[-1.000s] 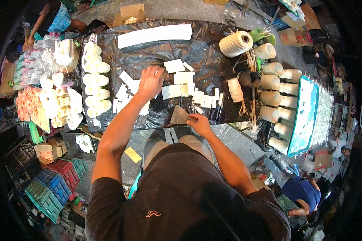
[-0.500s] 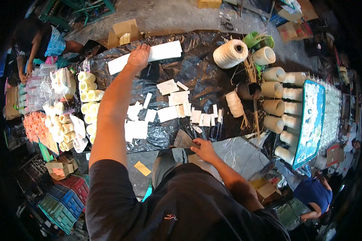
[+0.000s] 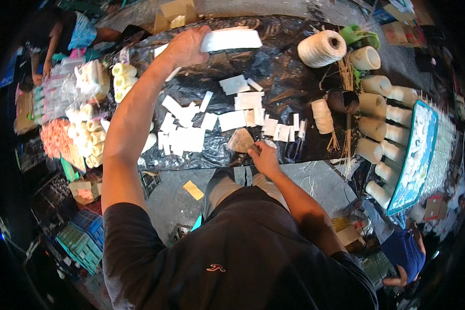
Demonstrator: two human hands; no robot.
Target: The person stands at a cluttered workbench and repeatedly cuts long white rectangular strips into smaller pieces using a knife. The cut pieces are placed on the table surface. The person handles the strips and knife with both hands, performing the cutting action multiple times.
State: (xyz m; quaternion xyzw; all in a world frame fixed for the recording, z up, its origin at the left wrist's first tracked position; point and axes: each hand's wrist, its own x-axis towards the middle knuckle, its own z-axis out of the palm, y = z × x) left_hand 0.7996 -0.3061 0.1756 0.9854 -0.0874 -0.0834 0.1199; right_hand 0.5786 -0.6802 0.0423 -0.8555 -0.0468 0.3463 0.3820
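Observation:
My left hand [image 3: 188, 47] is at the far side of the table, its fingers closed over a long stack of white sheets [image 3: 232, 40]. Part of the stack is hidden under the hand; a thin white strip [image 3: 173, 74] shows beside my wrist. My right hand [image 3: 266, 157], near the table's front edge, grips a scraper with a wide, brownish flat blade [image 3: 241, 140], whose handle is mostly hidden in my fingers. Between the hands lie several cut white pieces [image 3: 232, 120], with a larger white pile [image 3: 187, 139] to the left.
Black plastic sheeting [image 3: 274, 72] covers the table. At right stand a big twine spool [image 3: 322, 48], a smaller twine roll [image 3: 322, 116], rows of cream cylinders [image 3: 372, 105] and a teal tray [image 3: 414, 155]. Scissors [image 3: 294, 150] lie near the front edge. Other people [image 3: 404, 254] are nearby.
The view has shifted, so the table sits higher. My right hand has brought the scraper from the table's front edge in over the sheeting. My left hand remains at the white stack.

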